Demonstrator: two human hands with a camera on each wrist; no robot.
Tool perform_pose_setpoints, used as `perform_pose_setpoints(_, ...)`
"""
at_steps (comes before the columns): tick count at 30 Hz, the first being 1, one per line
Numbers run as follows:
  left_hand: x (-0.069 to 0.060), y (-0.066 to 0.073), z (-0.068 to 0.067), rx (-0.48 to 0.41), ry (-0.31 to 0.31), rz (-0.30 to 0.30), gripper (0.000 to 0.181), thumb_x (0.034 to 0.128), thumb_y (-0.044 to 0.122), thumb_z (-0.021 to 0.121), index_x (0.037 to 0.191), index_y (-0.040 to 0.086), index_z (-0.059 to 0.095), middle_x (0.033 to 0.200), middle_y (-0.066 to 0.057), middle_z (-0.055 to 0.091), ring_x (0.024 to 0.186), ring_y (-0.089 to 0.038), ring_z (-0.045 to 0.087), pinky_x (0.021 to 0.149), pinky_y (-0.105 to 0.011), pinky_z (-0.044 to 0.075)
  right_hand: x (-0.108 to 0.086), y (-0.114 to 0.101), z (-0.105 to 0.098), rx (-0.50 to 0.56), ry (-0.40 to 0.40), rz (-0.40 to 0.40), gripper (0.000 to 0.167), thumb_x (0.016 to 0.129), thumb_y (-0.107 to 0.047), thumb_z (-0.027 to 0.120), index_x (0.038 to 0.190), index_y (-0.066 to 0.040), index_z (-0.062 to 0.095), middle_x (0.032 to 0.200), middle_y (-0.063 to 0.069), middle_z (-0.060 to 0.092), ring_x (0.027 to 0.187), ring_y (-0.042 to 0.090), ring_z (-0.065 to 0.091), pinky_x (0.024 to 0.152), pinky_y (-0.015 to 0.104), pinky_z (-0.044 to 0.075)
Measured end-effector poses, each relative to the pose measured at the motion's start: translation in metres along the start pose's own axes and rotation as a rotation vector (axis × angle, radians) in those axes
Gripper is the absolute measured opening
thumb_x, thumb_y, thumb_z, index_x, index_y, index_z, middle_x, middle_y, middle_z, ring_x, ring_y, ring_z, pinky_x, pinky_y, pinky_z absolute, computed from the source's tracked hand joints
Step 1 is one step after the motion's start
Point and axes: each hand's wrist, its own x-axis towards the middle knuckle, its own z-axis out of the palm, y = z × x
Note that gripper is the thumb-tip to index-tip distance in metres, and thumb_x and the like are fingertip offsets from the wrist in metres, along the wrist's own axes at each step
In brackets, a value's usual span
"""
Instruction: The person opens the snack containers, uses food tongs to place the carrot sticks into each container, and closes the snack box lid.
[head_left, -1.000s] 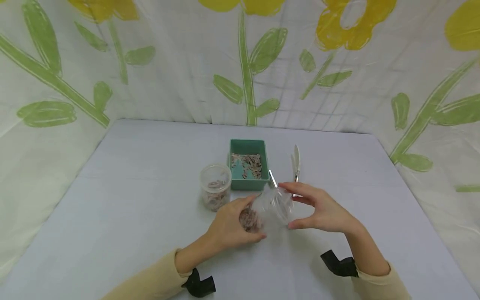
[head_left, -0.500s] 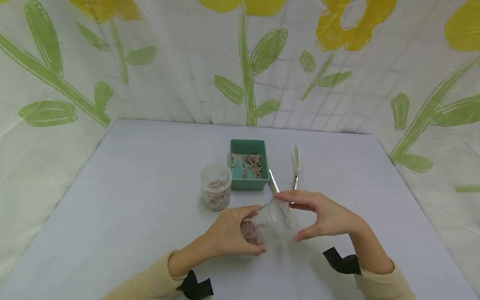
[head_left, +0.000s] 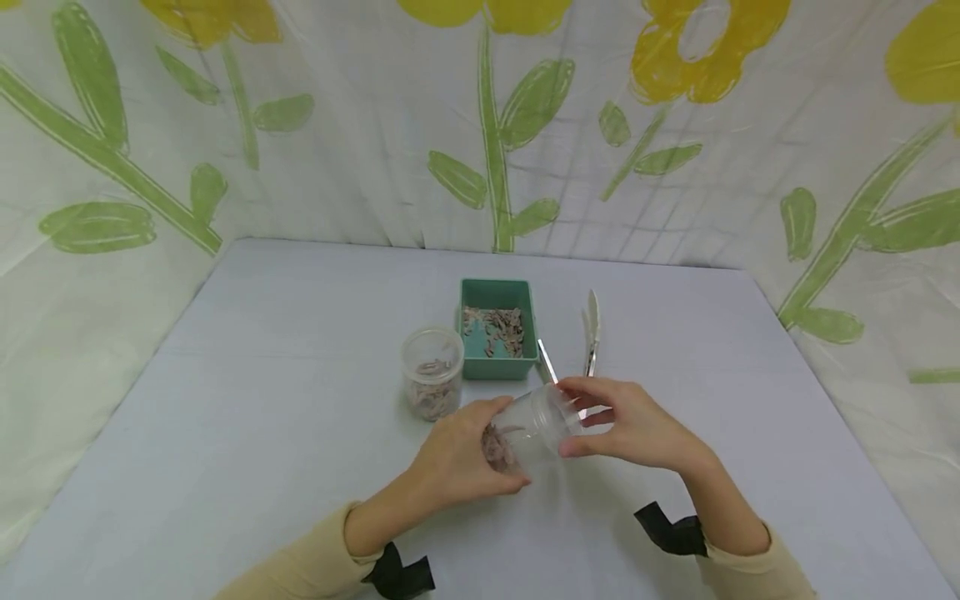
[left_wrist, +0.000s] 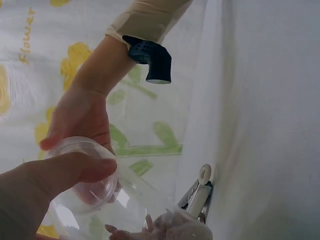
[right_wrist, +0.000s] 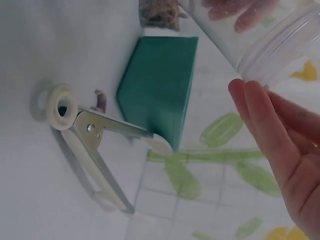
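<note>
My left hand [head_left: 457, 458] grips a clear plastic jar [head_left: 528, 429] by its base end, tilted with its top toward the right. Brown-pink shreds [head_left: 497, 450] lie inside, near the base. Around the ridged top end curl the fingers and thumb of my right hand [head_left: 637, 425]; whether that end is a lid or a bare rim, I cannot tell. A second clear jar [head_left: 432, 375], partly filled with similar shreds, stands upright to the left. Behind the held jar is a green rectangular box [head_left: 498, 368] with more shreds on its floor.
Metal tongs [right_wrist: 90, 132] with pale tips and a ring at the hinge lie spread on the table beside the box, partly behind my right hand in the head view. A white cloth covers the table [head_left: 300, 333]. A flower-painted curtain [head_left: 360, 150] hangs behind and at the sides.
The held jar dipped toward me and then rose a little, staying tilted. My right hand shifted with it, and its fingers and thumb have closed in around the jar's top end.
</note>
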Motion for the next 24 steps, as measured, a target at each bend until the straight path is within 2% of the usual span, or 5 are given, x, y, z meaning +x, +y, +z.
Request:
perform_pose_setpoints(5,0.001,0.004,0.004,0.106,0.056,0.035,0.082,0.0595,0.031,0.091,0.126,-0.003,0.057,0.117,-0.014,0.065,0.103,-0.026,0.064,0.085,-0.040,0.053,0.002,-0.010,0.007,-0.120,0.083,0.172,0.045,0.082,-0.035,0.078,0.104,0.001,0.061,0.086,0.003,0.064,0.077,0.016,0.060,0.068,0.029,0.054)
perform_pose_setpoints(10,-0.001,0.004,0.007,0.072,0.045,0.034,0.081,0.0601,0.029,0.091,0.126,-0.002,0.057,0.119,-0.014,0.065,0.105,-0.027,0.063,0.086,-0.040,0.053,0.000,-0.015,0.010,-0.300,0.108,0.261,0.041,0.087,-0.052,0.066,0.085,-0.011,0.063,0.069,-0.004,0.058,0.064,0.012,0.053,0.057,0.029,0.045)
perform_pose_setpoints(14,-0.001,0.000,0.005,-0.116,0.000,-0.015,0.078,0.0604,0.025,0.092,0.127,0.000,0.058,0.118,-0.011,0.065,0.103,-0.023,0.063,0.087,-0.038,0.052,-0.002,-0.011,0.005,-0.228,0.126,0.117,0.035,0.095,-0.036,0.061,0.111,-0.006,0.067,0.102,0.006,0.069,0.091,0.019,0.063,0.075,0.037,0.053)
perform_pose_setpoints(18,0.002,-0.005,0.003,-0.304,-0.039,-0.088,0.076,0.0620,0.022,0.092,0.127,0.001,0.058,0.118,-0.011,0.066,0.104,-0.024,0.061,0.089,-0.035,0.050,-0.004,-0.003,0.000,-0.006,0.051,-0.084,0.052,0.093,-0.014,0.065,0.140,0.002,0.048,0.142,0.014,0.050,0.129,0.021,0.048,0.101,0.040,0.045)
perform_pose_setpoints(24,0.006,-0.006,0.006,-0.321,0.062,-0.143,0.077,0.0599,0.021,0.093,0.126,0.001,0.059,0.118,-0.012,0.066,0.108,-0.026,0.061,0.091,-0.043,0.049,0.001,-0.003,0.006,0.080,0.079,-0.113,0.064,0.090,-0.007,0.068,0.144,0.009,0.038,0.146,0.024,0.042,0.133,0.030,0.042,0.100,0.041,0.043)
